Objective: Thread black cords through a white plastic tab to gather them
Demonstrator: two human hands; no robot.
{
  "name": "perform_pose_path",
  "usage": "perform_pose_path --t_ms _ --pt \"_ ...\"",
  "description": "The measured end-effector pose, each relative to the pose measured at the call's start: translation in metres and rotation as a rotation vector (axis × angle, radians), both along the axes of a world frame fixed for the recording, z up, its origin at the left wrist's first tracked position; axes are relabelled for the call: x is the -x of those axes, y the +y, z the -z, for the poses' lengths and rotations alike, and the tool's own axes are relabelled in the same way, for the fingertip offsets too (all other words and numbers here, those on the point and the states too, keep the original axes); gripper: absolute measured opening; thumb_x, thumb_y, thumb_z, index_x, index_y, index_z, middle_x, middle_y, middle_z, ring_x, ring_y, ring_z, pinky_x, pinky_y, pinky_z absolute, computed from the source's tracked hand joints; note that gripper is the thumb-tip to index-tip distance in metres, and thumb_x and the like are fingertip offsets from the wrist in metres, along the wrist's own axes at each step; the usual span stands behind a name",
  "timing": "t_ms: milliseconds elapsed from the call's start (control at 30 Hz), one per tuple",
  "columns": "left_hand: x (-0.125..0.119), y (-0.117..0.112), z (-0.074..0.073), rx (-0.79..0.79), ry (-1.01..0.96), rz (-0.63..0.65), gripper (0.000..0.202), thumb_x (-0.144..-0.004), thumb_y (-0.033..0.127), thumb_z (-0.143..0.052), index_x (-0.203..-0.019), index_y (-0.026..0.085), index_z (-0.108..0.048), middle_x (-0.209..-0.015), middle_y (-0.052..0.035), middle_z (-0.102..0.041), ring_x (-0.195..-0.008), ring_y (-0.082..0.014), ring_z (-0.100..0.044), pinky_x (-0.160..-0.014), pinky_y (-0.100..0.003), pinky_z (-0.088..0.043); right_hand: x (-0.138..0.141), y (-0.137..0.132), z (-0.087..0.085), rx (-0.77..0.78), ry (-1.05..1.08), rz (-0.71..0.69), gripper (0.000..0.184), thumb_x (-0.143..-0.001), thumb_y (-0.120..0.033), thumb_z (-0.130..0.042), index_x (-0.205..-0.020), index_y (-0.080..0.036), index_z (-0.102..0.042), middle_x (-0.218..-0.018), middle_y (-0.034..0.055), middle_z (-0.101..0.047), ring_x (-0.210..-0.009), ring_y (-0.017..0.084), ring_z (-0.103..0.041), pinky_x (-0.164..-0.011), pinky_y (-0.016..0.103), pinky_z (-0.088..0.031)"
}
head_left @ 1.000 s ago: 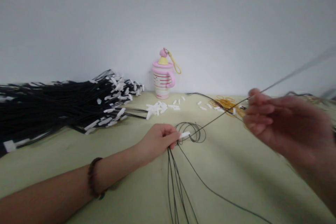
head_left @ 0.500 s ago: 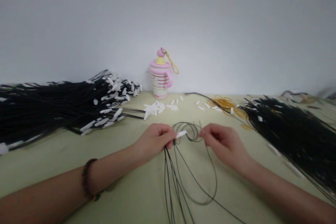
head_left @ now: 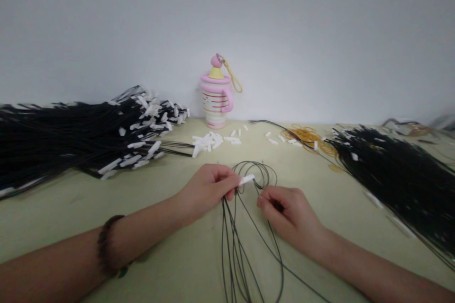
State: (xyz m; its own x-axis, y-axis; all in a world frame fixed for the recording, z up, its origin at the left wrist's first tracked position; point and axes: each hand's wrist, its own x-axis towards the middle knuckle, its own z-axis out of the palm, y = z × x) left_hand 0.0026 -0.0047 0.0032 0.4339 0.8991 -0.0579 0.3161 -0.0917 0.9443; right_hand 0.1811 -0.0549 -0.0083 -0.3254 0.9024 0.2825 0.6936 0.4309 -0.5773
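My left hand (head_left: 209, 188) rests on the table with its fingers pinched on a bunch of thin black cords (head_left: 232, 241) and a small white tag (head_left: 246, 180). The cords curl into small loops (head_left: 256, 173) just beyond the fingers and run down toward me. My right hand (head_left: 287, 209) lies close to the right of the left one, fingers curled round one black cord that bends in a long loop below it.
A big pile of black cords with white tags (head_left: 71, 139) covers the table's left, another black pile (head_left: 398, 175) the right. A pink striped cup (head_left: 216, 97) stands at the wall. Loose white tags (head_left: 209, 141) and yellow rubber bands (head_left: 307, 136) lie behind the hands.
My right hand came down from high on the right, where it held a cord pulled taut, to the table beside my left hand. The cord now lies slack in a loop.
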Motion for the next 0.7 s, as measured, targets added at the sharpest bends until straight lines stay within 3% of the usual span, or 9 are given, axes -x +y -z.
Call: perform_pose_path --t_ms 567,700 --pt "-0.0007 -0.0012 -0.0006 -0.030 0.022 0.003 0.026 -0.071 0.034 -0.046 -0.054 0.015 -0.051 -0.045 0.0052 -0.045 -0.042 -0.0062 -0.033 -0.043 -0.018 -0.024 0.0007 -0.0003 -0.0005 -0.042 -0.025 -0.024 0.021 -0.078 -0.016 -0.039 -0.058 -0.016 -0.043 -0.052 -0.0040 -0.039 -0.049 0.006 -0.039 -0.047 0.019 -0.027" --pt "-0.0008 -0.0026 -0.0018 -0.021 0.041 0.029 0.024 -0.072 0.031 -0.046 -0.055 0.015 -0.051 -0.044 0.0052 -0.045 -0.041 -0.0058 -0.031 -0.040 -0.018 -0.022 0.0003 -0.0039 -0.0003 -0.115 -0.080 -0.037 0.019 -0.078 -0.015 -0.037 -0.061 -0.016 -0.044 -0.056 -0.0017 -0.040 -0.054 0.009 -0.040 -0.051 0.021 -0.029"
